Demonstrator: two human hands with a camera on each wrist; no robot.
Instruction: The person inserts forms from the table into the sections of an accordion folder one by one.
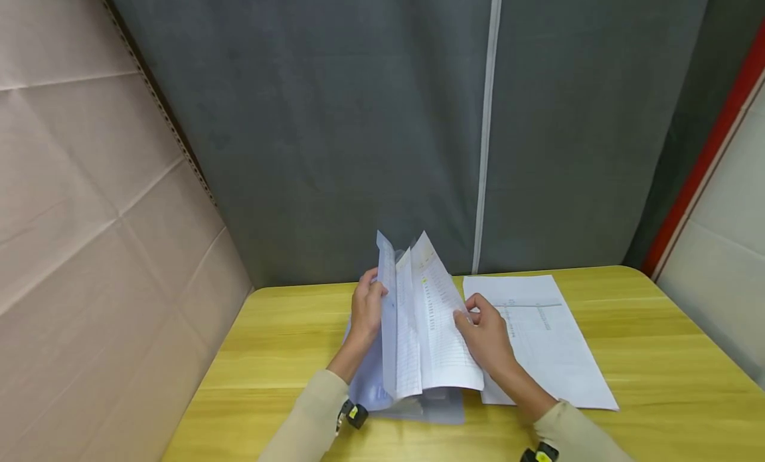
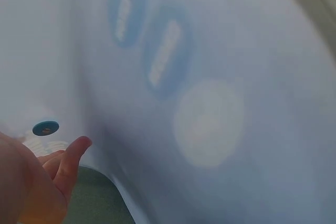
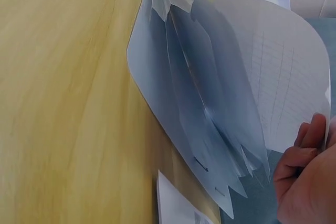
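Note:
A pale blue expanding file folder [image 1: 388, 376] stands opened on the yellow table [image 1: 281, 356], its pockets fanned out [image 3: 205, 103]. My left hand [image 1: 367, 309] grips the folder's raised left flap near its top edge; in the left wrist view the flap [image 2: 210, 103] fills the frame, blurred, with a blue snap button [image 2: 45, 128] beside my fingers [image 2: 68, 163]. My right hand [image 1: 487, 332] pinches a printed sheet [image 1: 439, 329] that stands in the folder, bent to the right. That sheet [image 3: 289, 93] curves over my right fingers [image 3: 307, 156].
A second printed sheet [image 1: 540, 336] lies flat on the table to the right of the folder. A grey curtain [image 1: 358, 117] hangs behind the table, a cardboard wall [image 1: 89, 216] stands on the left. Bare tabletop shows on the left and far right.

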